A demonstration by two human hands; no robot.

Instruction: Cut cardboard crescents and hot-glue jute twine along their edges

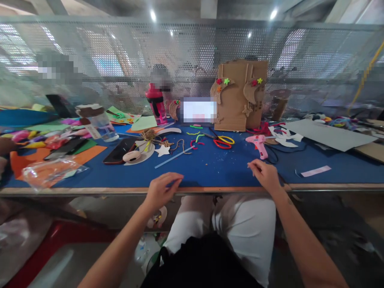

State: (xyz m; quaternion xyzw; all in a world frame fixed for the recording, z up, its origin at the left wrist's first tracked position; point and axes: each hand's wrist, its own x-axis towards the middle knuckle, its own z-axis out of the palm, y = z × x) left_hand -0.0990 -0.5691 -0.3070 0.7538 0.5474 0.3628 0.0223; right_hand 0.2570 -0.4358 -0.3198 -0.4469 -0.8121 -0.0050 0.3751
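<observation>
**Q:** How is the left hand positioned?

**A:** It is laid on the front edge of the counter, loosely curled and partly open. Nothing is seen to be held in it.

**Q:** How is the right hand positioned?

**A:** It is rested on the blue covering of the counter, just behind the front edge. It is half open, and no object is gripped.

**Q:** Which items are located nearest the hands?

**A:** A thin translucent plastic rod is laid ahead of the left hand, near a white foam star. A pink hot glue gun is placed ahead of the right hand, with red-and-yellow-handled scissors to its left.

**Q:** Which items are located farther off?

**A:** A dark smartphone is laid to the left of the star. A cardboard panel, decorated with cut-out shapes, is stood upright near the far edge of the counter, and a pink bottle is stood to its left.
</observation>
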